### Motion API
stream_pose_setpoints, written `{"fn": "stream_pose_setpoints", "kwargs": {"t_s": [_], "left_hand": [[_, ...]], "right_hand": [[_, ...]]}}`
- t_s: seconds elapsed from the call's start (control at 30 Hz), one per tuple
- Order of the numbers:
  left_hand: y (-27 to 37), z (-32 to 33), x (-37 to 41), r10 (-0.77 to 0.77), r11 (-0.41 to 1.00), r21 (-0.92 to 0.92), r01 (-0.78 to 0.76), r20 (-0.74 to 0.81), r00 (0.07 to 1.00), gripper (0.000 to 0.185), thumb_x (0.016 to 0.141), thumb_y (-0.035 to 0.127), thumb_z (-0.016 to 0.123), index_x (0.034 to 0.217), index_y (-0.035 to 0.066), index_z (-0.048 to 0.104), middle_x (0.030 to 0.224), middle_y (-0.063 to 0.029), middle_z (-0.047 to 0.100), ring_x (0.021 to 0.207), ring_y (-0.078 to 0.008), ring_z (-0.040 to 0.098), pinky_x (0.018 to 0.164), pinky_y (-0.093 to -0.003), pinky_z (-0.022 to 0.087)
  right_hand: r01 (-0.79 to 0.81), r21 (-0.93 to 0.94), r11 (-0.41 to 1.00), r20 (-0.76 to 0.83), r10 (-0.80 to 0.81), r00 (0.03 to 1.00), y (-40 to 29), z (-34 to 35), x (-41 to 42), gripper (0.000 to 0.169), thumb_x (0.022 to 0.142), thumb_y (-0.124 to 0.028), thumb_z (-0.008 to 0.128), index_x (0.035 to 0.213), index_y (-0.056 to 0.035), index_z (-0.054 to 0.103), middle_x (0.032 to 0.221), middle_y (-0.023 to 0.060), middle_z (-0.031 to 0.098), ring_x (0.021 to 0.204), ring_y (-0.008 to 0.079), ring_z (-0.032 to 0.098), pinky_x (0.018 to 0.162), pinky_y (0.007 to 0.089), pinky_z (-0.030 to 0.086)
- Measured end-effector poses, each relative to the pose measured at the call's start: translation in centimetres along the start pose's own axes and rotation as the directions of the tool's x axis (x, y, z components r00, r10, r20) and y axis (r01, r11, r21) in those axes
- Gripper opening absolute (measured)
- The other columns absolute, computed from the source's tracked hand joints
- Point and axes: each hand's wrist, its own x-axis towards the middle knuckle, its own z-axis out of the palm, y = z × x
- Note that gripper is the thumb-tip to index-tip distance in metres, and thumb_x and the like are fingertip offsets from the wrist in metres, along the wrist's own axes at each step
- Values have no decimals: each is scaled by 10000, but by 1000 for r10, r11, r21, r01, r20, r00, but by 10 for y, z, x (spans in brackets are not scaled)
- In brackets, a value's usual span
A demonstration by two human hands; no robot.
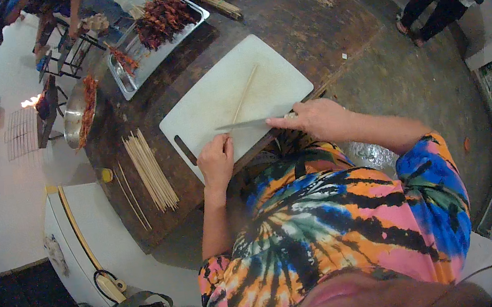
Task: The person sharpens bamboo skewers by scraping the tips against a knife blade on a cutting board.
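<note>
A white plastic cutting board (203,108) with a handle slot lies at a slant on the dark wooden table before me. My left hand (217,159) pinches the near end of a thin wooden stick (245,91), which stretches diagonally across the board. In my right hand (318,119) is a kitchen knife (247,124), its blade lying across the stick just beyond my left fingertips. Whether the edge touches the stick I cannot tell. Left of the board rests a sheaf of wooden skewers (151,172), with two separate skewers (131,197) beside it.
Farther back are a steel tray (160,56) of skewered meat (165,18), a bundle of sticks (214,3) and a metal bowl (74,126) with more meat. A flame (32,101) burns near a wire grill rack (21,135). One person (435,3) stands right, another (72,13) far left.
</note>
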Motion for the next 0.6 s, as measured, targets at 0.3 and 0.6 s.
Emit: {"fn": "stream_pose_setpoints", "kwargs": {"t_s": [0.3,0.6], "left_hand": [[-1,2,-1,27,1000,4,-27,-12,1000,55,774,142,622,798,99,598,610,-91,559,561,-273,555,505,-384,430],[4,0,-4,265,957,143,-251,-83,961,105,694,57,645,784,87,599,606,-73,555,550,-247,534,496,-359,427]], "right_hand": [[-322,-54,945,-116,314,942,54,-21,14,701,777,-50,470,1373,-349,255,846,162,551,688,334,598,592,427,494],[-225,-71,972,-40,223,974,38,-13,14,709,765,-63,497,1375,-336,262,827,169,551,680,329,599,576,425,490]]}}
